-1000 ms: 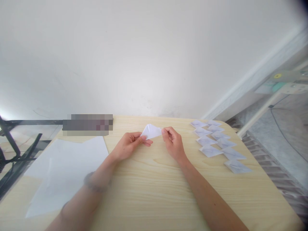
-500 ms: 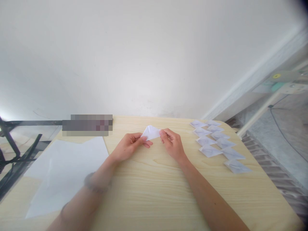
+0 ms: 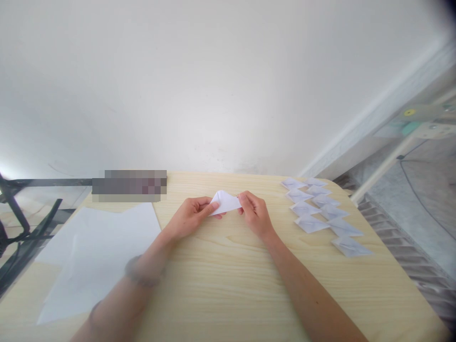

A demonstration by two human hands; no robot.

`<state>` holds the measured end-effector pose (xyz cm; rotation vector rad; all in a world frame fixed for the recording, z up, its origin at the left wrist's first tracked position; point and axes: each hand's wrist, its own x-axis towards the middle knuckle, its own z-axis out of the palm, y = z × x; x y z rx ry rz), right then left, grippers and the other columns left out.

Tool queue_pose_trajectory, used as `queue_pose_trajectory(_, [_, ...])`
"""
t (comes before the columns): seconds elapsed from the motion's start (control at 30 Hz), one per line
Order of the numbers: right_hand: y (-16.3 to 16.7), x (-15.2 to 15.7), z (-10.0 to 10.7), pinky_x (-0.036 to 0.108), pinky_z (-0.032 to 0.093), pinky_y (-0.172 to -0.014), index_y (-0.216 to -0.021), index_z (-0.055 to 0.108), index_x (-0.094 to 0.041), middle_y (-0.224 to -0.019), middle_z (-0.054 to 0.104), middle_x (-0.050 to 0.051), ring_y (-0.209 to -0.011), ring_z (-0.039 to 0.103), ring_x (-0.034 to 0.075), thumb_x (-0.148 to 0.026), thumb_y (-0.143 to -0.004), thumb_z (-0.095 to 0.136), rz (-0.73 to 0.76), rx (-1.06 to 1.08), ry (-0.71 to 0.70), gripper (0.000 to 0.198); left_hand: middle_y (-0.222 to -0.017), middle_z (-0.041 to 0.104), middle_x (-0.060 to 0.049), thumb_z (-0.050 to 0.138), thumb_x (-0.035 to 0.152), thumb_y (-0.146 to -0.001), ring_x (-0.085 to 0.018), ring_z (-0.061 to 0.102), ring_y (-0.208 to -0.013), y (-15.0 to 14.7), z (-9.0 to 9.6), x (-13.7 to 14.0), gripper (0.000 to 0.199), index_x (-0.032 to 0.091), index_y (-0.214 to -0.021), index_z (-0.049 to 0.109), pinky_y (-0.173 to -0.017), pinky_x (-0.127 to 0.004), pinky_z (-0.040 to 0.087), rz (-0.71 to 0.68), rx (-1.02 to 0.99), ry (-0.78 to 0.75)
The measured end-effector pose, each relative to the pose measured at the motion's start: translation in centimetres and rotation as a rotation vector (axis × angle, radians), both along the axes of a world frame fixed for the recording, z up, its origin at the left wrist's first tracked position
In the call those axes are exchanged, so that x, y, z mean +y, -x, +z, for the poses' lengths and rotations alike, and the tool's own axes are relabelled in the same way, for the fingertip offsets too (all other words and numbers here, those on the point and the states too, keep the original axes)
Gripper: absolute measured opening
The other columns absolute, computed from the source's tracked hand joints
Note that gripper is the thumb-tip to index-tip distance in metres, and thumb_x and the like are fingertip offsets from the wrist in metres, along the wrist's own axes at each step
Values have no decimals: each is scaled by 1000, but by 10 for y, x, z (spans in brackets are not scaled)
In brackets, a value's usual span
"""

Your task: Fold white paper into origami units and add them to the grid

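Observation:
A small folded piece of white paper is held between both hands above the middle of the table, its top edge curving up in a rounded bump. My left hand pinches its left end, thumb on the face and fingers behind. My right hand grips the right tip between thumb and forefinger, with the other fingers curled in. The paper's back is hidden from me. Dark bands circle my left wrist and forearm.
On the right of the wooden table lie several diamond-shaped folded papers in two rows. Large white sheets spread at the left. A blurred-out object sits at the back left. A white wall rises behind the table.
The folded paper has tilted, and its top edge now bulges in a rounder curve. Both hands keep their hold and have shifted only slightly.

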<state>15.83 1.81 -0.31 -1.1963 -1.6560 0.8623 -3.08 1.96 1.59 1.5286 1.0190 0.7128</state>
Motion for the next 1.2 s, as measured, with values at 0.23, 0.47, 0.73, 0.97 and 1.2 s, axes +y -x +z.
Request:
queue_pose_trajectory(0.23, [1,0,-2,21,28,-48,-61,44,-17,-53,41,-4,-49,37,8,-35,-87,38,-65,-135,-63,32,-86,67,-4,46,39,-82,-19,59,-86,2,-4,3,34,12,-82,66,-79,-24,41,-16,-15,-54])
queue_pose_trajectory(0.47, [2,1,-4,19,35,-48,-87,55,-17,-59,49,-2,-51,46,8,-38,-86,39,3,-19,28,26,-82,67,-2,46,38,-83,-16,59,-79,1,-5,1,32,13,-79,66,-72,-21,41,-5,13,-50])
queue_pose_trajectory(0.73, [1,1,-4,19,40,-51,-78,60,-16,-61,58,0,-53,55,10,-36,-82,47,-4,-34,48,24,-82,67,-2,45,39,-83,-19,59,-83,0,-7,2,33,13,-79,65,-75,-24,41,-11,23,-68])
queue_pose_trajectory(0.97, [1,1,0,20,39,-50,-90,60,-16,-64,59,2,-50,48,9,-41,-86,37,53,110,113,34,-81,69,-4,45,41,-82,-20,59,-81,1,-10,3,35,13,-91,64,-75,-26,42,42,39,-69])
queue_pose_trajectory(1.2, [-1,1,0,19,35,-47,-61,56,-16,-52,54,-1,-45,44,8,-42,-86,37,38,-19,106,41,-80,69,-3,45,42,-82,-19,59,-79,0,-9,2,35,13,-87,65,-72,-24,41,56,47,-83])
